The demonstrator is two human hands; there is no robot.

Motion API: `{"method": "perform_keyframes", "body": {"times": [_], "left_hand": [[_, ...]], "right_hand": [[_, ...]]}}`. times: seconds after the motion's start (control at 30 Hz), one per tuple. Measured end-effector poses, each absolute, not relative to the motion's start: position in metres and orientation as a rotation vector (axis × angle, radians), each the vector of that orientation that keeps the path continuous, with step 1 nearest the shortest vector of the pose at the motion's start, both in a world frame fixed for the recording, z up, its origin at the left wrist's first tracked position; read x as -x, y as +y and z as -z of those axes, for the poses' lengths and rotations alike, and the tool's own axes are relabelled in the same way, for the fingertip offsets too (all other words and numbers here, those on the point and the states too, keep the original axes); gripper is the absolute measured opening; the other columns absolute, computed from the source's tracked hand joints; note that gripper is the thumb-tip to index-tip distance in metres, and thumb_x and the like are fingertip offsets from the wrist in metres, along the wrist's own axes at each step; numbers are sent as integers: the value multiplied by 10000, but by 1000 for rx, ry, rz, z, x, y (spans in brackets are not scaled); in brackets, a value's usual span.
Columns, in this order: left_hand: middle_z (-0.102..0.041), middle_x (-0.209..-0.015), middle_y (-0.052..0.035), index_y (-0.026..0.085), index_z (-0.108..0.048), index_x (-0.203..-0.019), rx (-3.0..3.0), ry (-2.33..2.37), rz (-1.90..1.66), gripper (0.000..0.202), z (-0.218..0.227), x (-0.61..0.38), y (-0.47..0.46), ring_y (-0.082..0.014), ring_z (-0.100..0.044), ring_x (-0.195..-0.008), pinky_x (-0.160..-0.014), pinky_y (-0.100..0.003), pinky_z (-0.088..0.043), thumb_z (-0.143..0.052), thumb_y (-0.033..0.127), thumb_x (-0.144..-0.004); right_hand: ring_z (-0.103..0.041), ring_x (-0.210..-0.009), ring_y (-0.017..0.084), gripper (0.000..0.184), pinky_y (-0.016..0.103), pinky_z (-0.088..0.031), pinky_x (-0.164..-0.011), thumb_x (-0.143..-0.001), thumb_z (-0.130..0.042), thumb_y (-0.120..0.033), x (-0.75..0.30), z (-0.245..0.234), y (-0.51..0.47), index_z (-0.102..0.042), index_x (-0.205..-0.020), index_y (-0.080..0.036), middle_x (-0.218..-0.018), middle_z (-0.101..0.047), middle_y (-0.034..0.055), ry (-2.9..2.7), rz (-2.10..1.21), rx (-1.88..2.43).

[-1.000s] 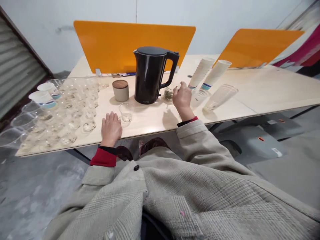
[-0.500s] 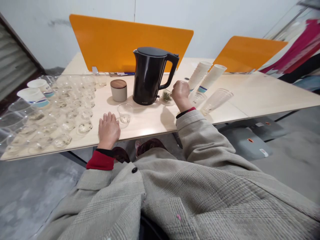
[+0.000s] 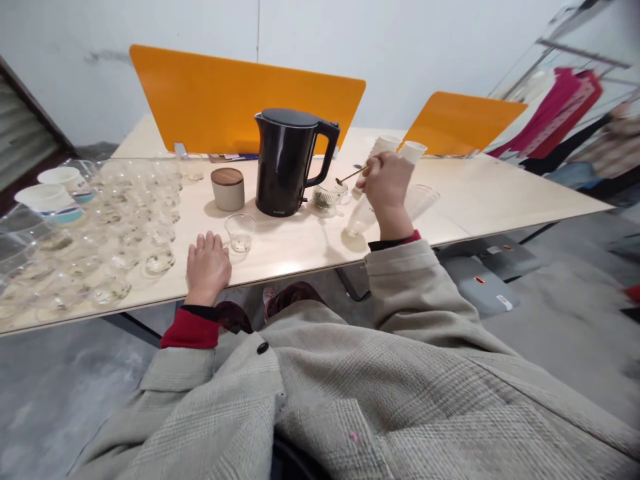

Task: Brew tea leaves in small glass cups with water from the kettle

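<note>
Right hand (image 3: 387, 183): fingers clamped on a slender metal spoon (image 3: 354, 174).
Spoon bowl (image 3: 339, 181): left of the grip, at the rim of the glass teacup (image 3: 330, 194); load too small to tell.
Teacup leaves (image 3: 320, 199): below and left of the grip.
Left hand (image 3: 209, 267): unclasped, palm down, beside a clear plastic cup (image 3: 241, 239).
Leaf scooping: apparently the step in hand; the next move calls for a level spoon.

Resting left hand (image 3: 207, 272) palm down with fingers (image 3: 209, 241) forward and close together. Holding right hand (image 3: 389, 183) higher with fingers curled inward. Bearing both arms (image 3: 420, 287) forward.
</note>
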State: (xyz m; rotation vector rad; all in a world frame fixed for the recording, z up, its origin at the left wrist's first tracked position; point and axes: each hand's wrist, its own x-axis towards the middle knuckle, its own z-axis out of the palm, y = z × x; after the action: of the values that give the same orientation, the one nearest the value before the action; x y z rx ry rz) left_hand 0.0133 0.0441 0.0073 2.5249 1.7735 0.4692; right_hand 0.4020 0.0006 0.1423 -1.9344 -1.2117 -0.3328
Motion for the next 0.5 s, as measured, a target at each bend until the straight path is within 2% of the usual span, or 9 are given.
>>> {"method": "perform_keyframes", "body": {"times": [0.1, 0.17, 0.33, 0.5], "left_hand": [[-449, -1724, -211, 65, -518, -1583, -2522, 1777, -475, 624, -6, -13, 44, -401, -376, -1633, -1332, -610, -310, -268, 300, -1062], [-452, -1720, -217, 59, -518, -1583, -2515, 1783, -470, 629, -5, -13, 44, -400, -373, -1635, -1336, -616, -301, -262, 301, -1062], [-464, -1716, -204, 77, -539, -1572, -2522, 1785, -467, 618, -5, -14, 43, -392, -388, -1627, -1330, -612, -310, -277, 298, -1058], [-452, -1724, -201, 57, -516, -1587, -2506, 1799, -429, 619, -9, -15, 39, -392, -380, -1632, -1338, -598, -298, -278, 280, -1060]], "right_hand": [[-747, -594, 189, 267, 298, -566, -524, -1069, -505, -296, -367, -154, -38, -703, -940, -171, -808, -735, 56, -1111, 228, 1707], [-723, -555, 160, 254, 268, -546, -494, -1063, -548, -348, -340, -154, -60, -703, -938, -189, -765, -712, 23, -1189, 233, 1539], [-719, -587, 123, 243, 258, -587, -566, -1069, -541, -356, -283, -139, -83, -722, -966, -231, -791, -733, -6, -1440, 179, 1325], [-739, -632, 125, 271, 292, -619, -699, -1091, -496, -352, -257, -123, -74, -730, -1015, -239, -843, -764, 4, -1614, 124, 1279]]}}
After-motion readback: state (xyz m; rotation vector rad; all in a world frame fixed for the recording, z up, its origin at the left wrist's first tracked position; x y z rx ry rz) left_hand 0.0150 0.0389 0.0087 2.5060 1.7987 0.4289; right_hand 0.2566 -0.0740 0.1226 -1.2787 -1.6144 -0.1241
